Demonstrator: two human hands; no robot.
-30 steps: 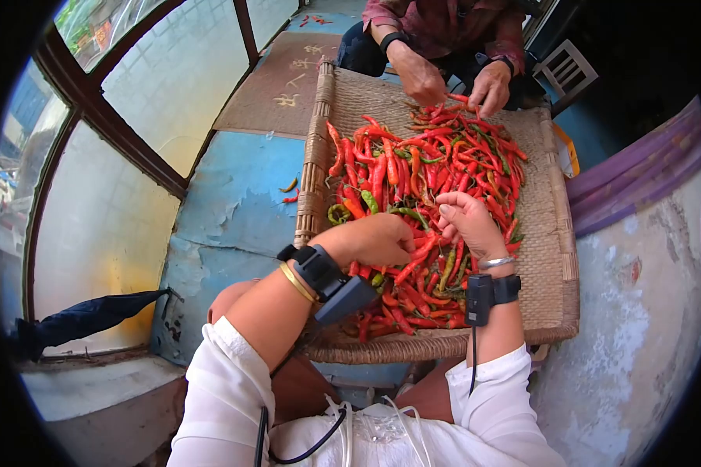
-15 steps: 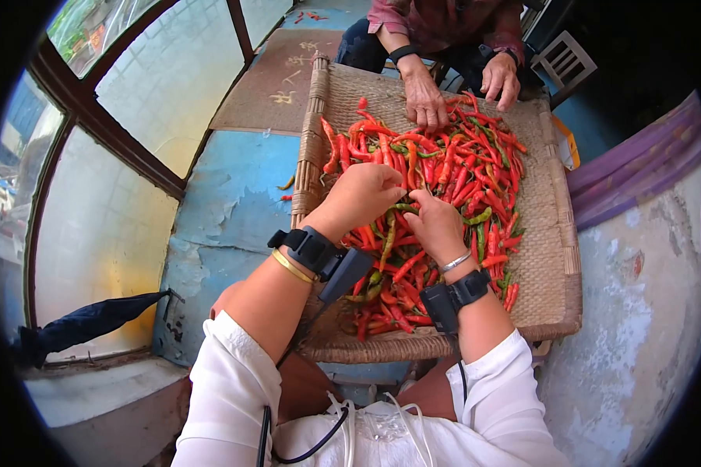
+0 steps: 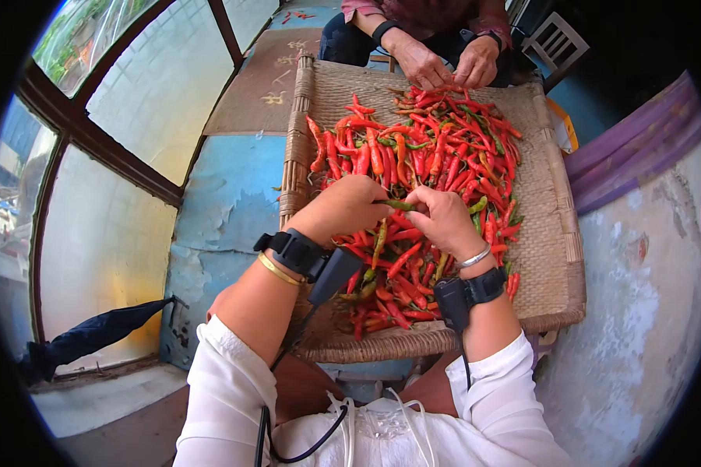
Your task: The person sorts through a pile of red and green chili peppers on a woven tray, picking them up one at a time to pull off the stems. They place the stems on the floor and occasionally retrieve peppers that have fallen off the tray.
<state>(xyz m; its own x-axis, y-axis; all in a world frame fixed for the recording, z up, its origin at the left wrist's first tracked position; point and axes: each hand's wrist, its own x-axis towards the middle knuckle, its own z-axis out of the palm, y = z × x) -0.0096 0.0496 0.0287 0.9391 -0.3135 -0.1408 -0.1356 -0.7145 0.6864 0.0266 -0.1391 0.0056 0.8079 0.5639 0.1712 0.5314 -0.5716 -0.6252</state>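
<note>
A heap of mostly red chili peppers (image 3: 413,265) lies on a woven tray (image 3: 549,257) in front of me. Just above the near half of the heap, a green chili pepper (image 3: 399,205) stretches between my two hands. One end is pinched by my left hand (image 3: 349,204), whose fingertips are partly hidden behind its back. At the other end, my right hand (image 3: 444,220) closes its thumb and fingers on the pepper. More red chilies, with a few green and yellowish ones, surround both hands.
Across the tray, another person's two hands (image 3: 448,66) meet over the far edge of the heap. Windows (image 3: 93,241) and a blue surface (image 3: 226,187) are at left. A folded dark umbrella (image 3: 101,335) hangs there. Purple cloth (image 3: 639,156) drapes at right.
My hands have drawn slightly apart, and the green chili now shows between them. The other person's hands have come together near the far edge of the heap.
</note>
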